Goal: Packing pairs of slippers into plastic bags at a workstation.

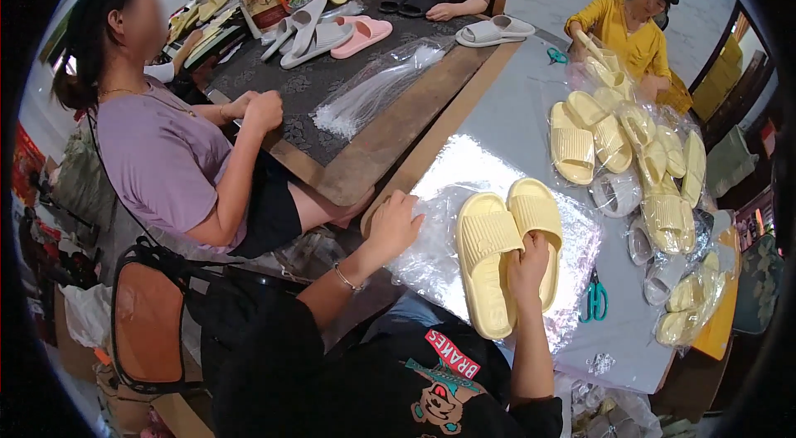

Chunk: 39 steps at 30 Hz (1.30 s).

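My right hand [528, 266] grips a pair of pale yellow slippers [487, 264] at their inner edges, side by side with toes pointing away from me. They are ribbed across the strap and held above a shiny silver sheet on the table. To their left, my left hand [396, 227] has its fingers curled at the edge of a clear plastic bag [431, 231]. Part of that bag lies behind the slippers, so its full shape is hidden.
Teal scissors [594, 299] lie right of the silver sheet [464, 160]. Bagged yellow slippers [667, 218] pile along the right side. A bundle of clear strips [377, 90] and grey and pink slippers [361, 36] rest on the dark table. Co-workers sit at left, far side and far right.
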Available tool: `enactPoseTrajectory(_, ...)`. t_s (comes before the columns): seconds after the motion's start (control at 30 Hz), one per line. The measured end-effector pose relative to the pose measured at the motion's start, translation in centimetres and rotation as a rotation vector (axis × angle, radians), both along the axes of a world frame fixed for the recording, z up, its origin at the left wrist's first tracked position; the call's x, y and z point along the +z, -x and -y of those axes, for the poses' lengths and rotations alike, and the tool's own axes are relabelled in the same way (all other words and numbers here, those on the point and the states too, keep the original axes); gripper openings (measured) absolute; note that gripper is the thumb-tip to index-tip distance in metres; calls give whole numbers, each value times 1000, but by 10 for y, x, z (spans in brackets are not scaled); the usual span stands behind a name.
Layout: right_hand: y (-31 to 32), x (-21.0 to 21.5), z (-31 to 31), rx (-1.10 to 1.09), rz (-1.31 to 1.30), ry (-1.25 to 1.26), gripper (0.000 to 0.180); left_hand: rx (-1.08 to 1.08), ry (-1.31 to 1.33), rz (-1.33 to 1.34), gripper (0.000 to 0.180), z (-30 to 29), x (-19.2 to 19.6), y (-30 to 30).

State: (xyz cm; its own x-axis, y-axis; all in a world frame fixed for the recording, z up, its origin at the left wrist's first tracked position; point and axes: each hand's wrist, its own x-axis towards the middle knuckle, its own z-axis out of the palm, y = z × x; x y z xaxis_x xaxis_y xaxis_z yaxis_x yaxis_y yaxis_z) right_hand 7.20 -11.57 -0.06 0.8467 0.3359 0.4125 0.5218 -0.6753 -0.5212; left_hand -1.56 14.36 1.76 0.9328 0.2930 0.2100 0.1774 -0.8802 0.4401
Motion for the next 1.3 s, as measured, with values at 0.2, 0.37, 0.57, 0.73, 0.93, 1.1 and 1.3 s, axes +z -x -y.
enactPoseTrajectory(0.2,-4,-9,1,25,18,-17,29,95,325,-29,28,-19,-1,-27)
enactPoseTrajectory(0.37,-3,-8,1,41,47,-51,30,129,265,-45,30,-17,-12,-40)
enactPoseTrajectory(0.57,-4,-10,3,33,7,-33,34,130,276,57,23,-7,5,-27)
enactPoseTrajectory(0.73,-3,-7,1,20,46,-23,33,156,486,173,23,-8,-13,-29)
enactPoseTrajectory(0.93,-1,-7,0,2,36,-4,32,126,584,281,21,-17,-43,-36)
enactPoseTrajectory(1.1,1,-8,2,10,44,-60,32,222,558,313,19,-8,-40,-30)
enactPoseTrajectory(1.3,0,-2,-2,-6,42,-58,29,69,521,247,21,-22,-31,-38)
